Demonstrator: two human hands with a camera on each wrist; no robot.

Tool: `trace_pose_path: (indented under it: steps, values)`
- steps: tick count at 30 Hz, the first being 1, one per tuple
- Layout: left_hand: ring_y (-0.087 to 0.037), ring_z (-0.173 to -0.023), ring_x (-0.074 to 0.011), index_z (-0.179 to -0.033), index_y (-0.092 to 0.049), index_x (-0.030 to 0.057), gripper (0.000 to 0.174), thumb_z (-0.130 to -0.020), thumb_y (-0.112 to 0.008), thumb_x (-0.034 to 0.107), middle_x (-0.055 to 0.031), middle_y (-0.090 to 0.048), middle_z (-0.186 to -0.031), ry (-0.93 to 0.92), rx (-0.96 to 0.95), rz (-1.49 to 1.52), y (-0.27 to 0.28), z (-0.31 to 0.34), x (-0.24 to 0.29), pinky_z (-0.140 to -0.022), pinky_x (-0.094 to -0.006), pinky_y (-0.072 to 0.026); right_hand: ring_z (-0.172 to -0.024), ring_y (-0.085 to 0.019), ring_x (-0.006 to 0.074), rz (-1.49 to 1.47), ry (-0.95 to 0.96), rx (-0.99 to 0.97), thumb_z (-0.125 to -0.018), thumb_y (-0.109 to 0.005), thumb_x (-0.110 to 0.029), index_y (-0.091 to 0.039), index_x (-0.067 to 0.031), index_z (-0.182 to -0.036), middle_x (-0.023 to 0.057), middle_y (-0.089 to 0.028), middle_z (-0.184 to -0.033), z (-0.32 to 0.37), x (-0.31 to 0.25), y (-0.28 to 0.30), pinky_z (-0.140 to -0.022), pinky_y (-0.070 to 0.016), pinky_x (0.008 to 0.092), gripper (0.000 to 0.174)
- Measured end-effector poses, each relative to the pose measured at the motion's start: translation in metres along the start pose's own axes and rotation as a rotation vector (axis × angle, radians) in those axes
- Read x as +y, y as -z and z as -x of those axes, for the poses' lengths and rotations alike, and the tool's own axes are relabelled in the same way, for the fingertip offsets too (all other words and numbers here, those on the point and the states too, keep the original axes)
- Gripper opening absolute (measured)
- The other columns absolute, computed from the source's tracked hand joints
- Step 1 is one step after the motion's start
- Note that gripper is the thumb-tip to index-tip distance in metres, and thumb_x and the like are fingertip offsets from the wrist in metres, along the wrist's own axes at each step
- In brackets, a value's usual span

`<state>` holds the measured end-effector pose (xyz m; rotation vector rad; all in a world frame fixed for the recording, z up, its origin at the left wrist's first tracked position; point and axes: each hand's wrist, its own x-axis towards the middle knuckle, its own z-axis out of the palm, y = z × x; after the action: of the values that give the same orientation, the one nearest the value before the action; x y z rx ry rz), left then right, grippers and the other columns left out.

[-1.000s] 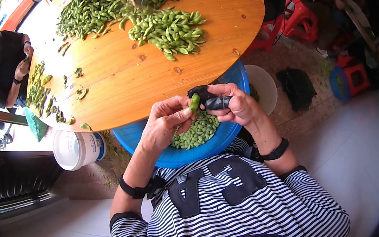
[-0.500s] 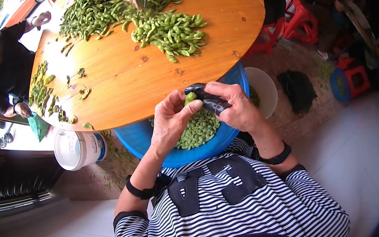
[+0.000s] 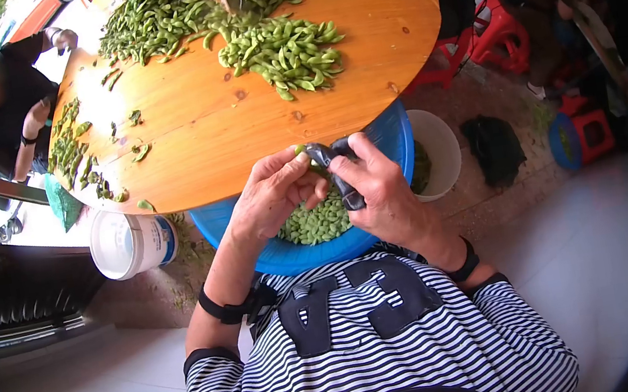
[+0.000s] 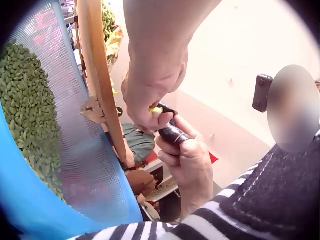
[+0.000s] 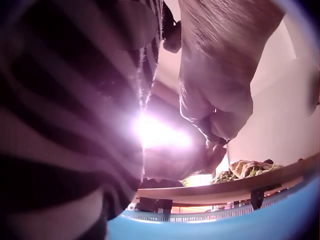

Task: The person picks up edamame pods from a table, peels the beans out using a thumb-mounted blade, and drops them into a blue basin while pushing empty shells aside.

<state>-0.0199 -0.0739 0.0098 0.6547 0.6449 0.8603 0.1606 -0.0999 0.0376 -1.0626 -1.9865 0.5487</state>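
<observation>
Over a blue basket (image 3: 311,260) of shelled green soybeans (image 3: 317,225), both hands meet at a green soybean pod (image 3: 300,149). My left hand (image 3: 275,195) pinches the pod between thumb and forefinger. Black finger covers (image 3: 350,192) wrap digits of my right hand (image 3: 388,194), whose covered tips press at the pod against the left fingertips. The left wrist view shows a pale green bit of the pod (image 4: 156,110) between the hands; the fingers hide most of it. Dim and glare-filled, the right wrist view shows mainly the back of a hand.
A round wooden table (image 3: 202,152) carries a large heap of pods (image 3: 158,20) and a nearer pile (image 3: 285,54). White buckets stand left (image 3: 114,246) and right (image 3: 437,149) of the basket. Another person (image 3: 24,101) sits across at left; red stools (image 3: 497,39) stand at right.
The pod, plainly visible earlier, is now mostly covered by fingers. My right hand has turned, its covered fingers spreading, and the left has shifted slightly left. The person at left has moved both arms.
</observation>
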Motion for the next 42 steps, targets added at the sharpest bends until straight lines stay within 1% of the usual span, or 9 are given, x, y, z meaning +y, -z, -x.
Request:
trace_pose_path:
  steps: [8,16,19,21,25,29,33,35,42]
  values:
    - [-0.058,-0.064,-0.0102,-0.095,-0.065,0.0028,0.022,-0.096,-0.057,0.023,-0.005,-0.064,-0.076,-0.171,0.081,-0.299,0.011,0.0,-0.014,-0.057,-0.023,-0.0444,-0.072,-0.054,0.0229,-0.286,-0.148,0.013,-0.072,-0.061,0.004,-0.06,0.0049,-0.106,0.0125,-0.051,-0.08,-0.002,0.031,0.001,-0.065,-0.0435,0.029,0.033]
    - [-0.062,-0.073,-0.0152,-0.091,-0.062,0.0007,0.003,-0.089,-0.061,0.003,-0.0077,-0.064,-0.086,-0.306,0.158,0.067,-0.006,-0.006,-0.02,-0.065,-0.0255,-0.0514,-0.071,-0.055,0.0218,-0.263,-0.176,-0.001,-0.077,-0.063,-0.002,-0.061,0.0009,-0.113,0.0126,-0.055,-0.083,-0.006,0.037,0.002,-0.066,-0.0445,0.0275,0.036]
    - [-0.064,-0.083,-0.0177,-0.089,-0.059,0.002,0.002,-0.09,-0.059,0.001,-0.0096,-0.063,-0.096,-0.343,0.132,0.145,-0.001,-0.006,-0.02,-0.071,-0.0273,-0.0534,-0.071,-0.055,0.0151,-0.154,-0.173,0.104,-0.076,-0.058,0.0,-0.061,0.0011,-0.115,0.0084,-0.059,-0.083,-0.003,0.042,0.002,-0.065,-0.0441,0.0252,0.039]
    - [-0.064,-0.083,-0.0172,-0.091,-0.058,0.0023,0.002,-0.091,-0.058,0.001,-0.0091,-0.063,-0.094,-0.326,0.068,0.129,-0.001,-0.007,-0.02,-0.073,-0.0268,-0.0528,-0.072,-0.053,0.007,-0.851,-0.347,-0.14,-0.073,-0.051,0.004,-0.061,0.0027,-0.113,0.0018,-0.062,-0.083,0.001,0.039,0.012,-0.064,-0.0428,0.0221,0.041]
    - [-0.063,-0.083,-0.0168,-0.095,-0.057,0.0015,0.003,-0.091,-0.057,0.001,-0.0091,-0.063,-0.095,-0.338,0.003,0.101,-0.002,-0.011,-0.025,-0.073,-0.0272,-0.0526,-0.069,-0.044,0.002,-0.695,-0.47,-0.114,-0.07,-0.046,0.007,-0.062,0.0034,-0.113,-0.005,-0.056,-0.081,-0.007,0.037,0.0,-0.062,-0.0378,0.0172,0.045]
    - [-0.064,-0.084,-0.0178,-0.104,-0.059,0.0002,0.013,-0.092,-0.057,0.004,-0.0096,-0.064,-0.098,-0.371,0.122,-0.219,0.004,-0.005,-0.018,-0.074,-0.0291,-0.0521,-0.066,-0.041,0.0017,-0.64,-0.487,0.066,-0.069,-0.047,0.007,-0.064,-0.0014,-0.115,-0.0084,-0.049,-0.076,-0.005,0.051,0.011,-0.059,-0.0358,0.0171,0.05]
    - [-0.065,-0.081,-0.0355,-0.102,-0.061,0.001,0.033,-0.072,-0.051,-0.008,-0.0205,-0.065,-0.09,-0.233,-0.315,-1.675,0.021,-0.005,-0.021,-0.073,-0.0454,-0.0524,-0.058,-0.038,-0.0014,-0.607,-0.569,0.151,-0.074,-0.048,0.008,-0.065,-0.0015,-0.114,-0.0097,-0.044,-0.069,0.005,0.06,0.037,-0.049,-0.0298,0.0163,0.044]
    - [-0.062,-0.077,-0.0382,-0.099,-0.064,0.0014,0.027,-0.074,-0.055,-0.002,-0.0183,-0.061,-0.074,-0.34,-0.252,-1.86,0.063,-0.027,-0.06,-0.074,-0.0435,-0.0503,-0.055,-0.038,-0.002,-0.653,-0.553,0.19,-0.077,-0.047,0.009,-0.065,-0.0005,-0.112,-0.0098,-0.044,-0.066,0.01,0.063,0.039,-0.046,-0.0276,0.017,0.04]
    - [-0.062,-0.074,-0.0379,-0.08,-0.07,0.0025,0.022,-0.077,-0.058,0.022,-0.0199,-0.064,-0.078,-0.068,-0.181,-2.017,0.068,-0.076,-0.08,-0.07,-0.043,-0.05,-0.059,-0.039,-0.0008,-0.577,-0.579,0.105,-0.07,-0.05,0.001,-0.065,0.0014,-0.102,-0.0083,-0.046,-0.068,0.022,0.072,0.041,-0.049,-0.0311,0.0175,0.035]
